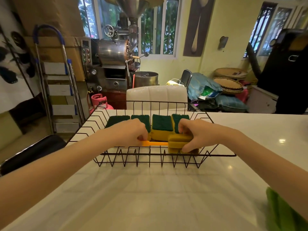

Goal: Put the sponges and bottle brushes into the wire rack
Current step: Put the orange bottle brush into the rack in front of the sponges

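A black wire rack (166, 155) stands on the white counter in front of me. Along its far side lie several yellow sponges with green scouring tops (162, 127). Both my hands are inside the rack near its front wall. My left hand (131, 132) is closed around the orange handle (158, 143) of a bottle brush lying across the rack. My right hand (193, 132) grips the brush's yellow sponge head (178, 142) at the right end. The handle's left end is hidden under my left hand.
The white counter (150, 197) stretches toward me and to the right. A green object (281, 212) lies at the bottom right edge. Behind the counter stand a white chair back (156, 95), a metal roasting machine (115, 52) and a stepladder (58, 80).
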The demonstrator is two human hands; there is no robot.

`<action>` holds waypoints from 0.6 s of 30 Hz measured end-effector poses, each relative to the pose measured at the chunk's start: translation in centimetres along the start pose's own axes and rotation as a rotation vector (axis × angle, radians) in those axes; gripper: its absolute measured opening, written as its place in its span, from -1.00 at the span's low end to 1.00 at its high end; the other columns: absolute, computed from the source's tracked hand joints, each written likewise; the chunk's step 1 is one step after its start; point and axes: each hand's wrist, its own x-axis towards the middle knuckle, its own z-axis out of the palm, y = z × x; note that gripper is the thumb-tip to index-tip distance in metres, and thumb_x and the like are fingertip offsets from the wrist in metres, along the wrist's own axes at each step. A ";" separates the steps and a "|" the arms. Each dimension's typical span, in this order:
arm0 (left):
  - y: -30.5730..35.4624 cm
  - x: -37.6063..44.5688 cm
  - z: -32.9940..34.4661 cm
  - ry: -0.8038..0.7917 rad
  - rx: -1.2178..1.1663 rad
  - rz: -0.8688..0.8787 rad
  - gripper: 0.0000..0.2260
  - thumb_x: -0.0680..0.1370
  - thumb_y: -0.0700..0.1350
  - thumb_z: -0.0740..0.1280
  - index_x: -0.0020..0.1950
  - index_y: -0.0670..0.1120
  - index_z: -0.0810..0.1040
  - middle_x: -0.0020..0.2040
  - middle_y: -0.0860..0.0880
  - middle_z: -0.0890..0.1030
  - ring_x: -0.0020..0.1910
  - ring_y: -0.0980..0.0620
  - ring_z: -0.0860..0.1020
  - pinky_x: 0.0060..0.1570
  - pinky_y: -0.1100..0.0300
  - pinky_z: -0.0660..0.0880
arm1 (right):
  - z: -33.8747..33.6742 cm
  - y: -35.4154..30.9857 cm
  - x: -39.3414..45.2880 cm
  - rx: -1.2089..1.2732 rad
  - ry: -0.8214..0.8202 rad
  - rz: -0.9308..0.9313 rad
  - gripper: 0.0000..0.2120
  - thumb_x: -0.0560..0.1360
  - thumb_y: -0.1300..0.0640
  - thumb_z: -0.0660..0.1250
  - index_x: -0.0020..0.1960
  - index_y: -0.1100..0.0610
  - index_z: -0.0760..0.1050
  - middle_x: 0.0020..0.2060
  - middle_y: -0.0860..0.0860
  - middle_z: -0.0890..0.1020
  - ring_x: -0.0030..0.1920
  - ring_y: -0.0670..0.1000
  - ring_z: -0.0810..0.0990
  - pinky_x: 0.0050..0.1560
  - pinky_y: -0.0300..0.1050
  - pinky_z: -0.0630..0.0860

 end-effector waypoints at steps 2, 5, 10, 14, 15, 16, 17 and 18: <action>0.0 0.4 0.4 -0.011 0.059 0.012 -0.82 0.50 -0.11 0.27 0.07 -0.06 0.57 -0.03 -0.05 0.64 -0.10 0.05 0.57 0.04 0.16 0.52 | 0.2 0.2 0.3 -0.039 -0.008 0.015 -0.59 0.32 -0.06 0.45 0.01 0.01 0.31 -0.07 0.00 0.45 -0.16 -0.04 0.42 -0.29 -0.26 0.35; 0.4 0.8 0.7 -0.046 0.143 0.023 -0.83 0.52 -0.14 0.23 0.05 -0.08 0.56 -0.05 -0.08 0.63 -0.10 0.00 0.57 -0.02 0.16 0.54 | 0.6 0.3 0.7 -0.083 -0.019 0.047 -0.62 0.33 -0.08 0.44 -0.02 0.01 0.32 -0.11 -0.02 0.44 -0.17 -0.04 0.40 -0.34 -0.29 0.27; 0.1 1.0 1.0 -0.054 0.228 0.029 -0.83 0.52 -0.17 0.21 0.05 -0.09 0.55 -0.04 -0.09 0.61 -0.08 -0.03 0.57 -0.01 0.13 0.55 | 0.9 0.2 1.0 -0.129 0.003 0.073 -0.64 0.33 -0.12 0.43 -0.03 0.00 0.35 -0.09 -0.01 0.47 -0.11 -0.01 0.44 -0.32 -0.28 0.31; 0.0 1.1 1.1 -0.076 0.212 0.017 -0.83 0.53 -0.17 0.21 0.05 -0.12 0.55 -0.05 -0.11 0.61 -0.09 -0.03 0.57 -0.02 0.17 0.53 | 1.0 -0.3 0.6 -0.263 0.055 0.092 -0.55 0.33 -0.18 0.39 0.10 0.05 0.44 -0.10 -0.01 0.49 -0.11 0.00 0.46 -0.32 -0.24 0.32; 0.1 1.1 1.1 -0.084 0.207 0.018 -0.83 0.53 -0.17 0.21 0.04 -0.13 0.56 -0.07 -0.10 0.61 -0.10 -0.03 0.57 -0.04 0.19 0.52 | 0.9 -0.4 0.5 -0.277 0.064 0.090 -0.53 0.34 -0.19 0.38 0.12 0.07 0.45 -0.09 -0.01 0.50 -0.11 0.00 0.46 -0.34 -0.25 0.31; 0.1 1.1 1.2 -0.092 0.201 0.017 -0.82 0.53 -0.17 0.20 0.03 -0.14 0.57 -0.09 -0.10 0.61 -0.11 -0.02 0.57 -0.05 0.20 0.51 | 0.9 -0.5 0.5 -0.275 0.068 0.087 -0.52 0.34 -0.19 0.37 0.13 0.09 0.46 -0.08 0.01 0.52 -0.11 0.00 0.46 -0.35 -0.26 0.30; 0.2 1.1 1.1 -0.097 0.192 0.015 -0.82 0.53 -0.17 0.20 0.02 -0.15 0.57 -0.10 -0.10 0.61 -0.12 -0.02 0.57 -0.06 0.21 0.51 | 0.8 -0.7 0.4 -0.263 0.067 0.084 -0.52 0.35 -0.19 0.37 0.13 0.09 0.46 -0.05 0.02 0.53 -0.10 0.01 0.46 -0.34 -0.27 0.30; 0.3 1.1 1.0 -0.097 0.177 0.012 -0.81 0.53 -0.17 0.20 0.01 -0.16 0.58 -0.10 -0.11 0.62 -0.12 -0.02 0.57 -0.06 0.20 0.51 | 0.7 -0.7 0.3 -0.249 0.066 0.082 -0.52 0.35 -0.18 0.37 0.14 0.09 0.46 -0.02 0.04 0.54 -0.08 0.01 0.47 -0.31 -0.26 0.33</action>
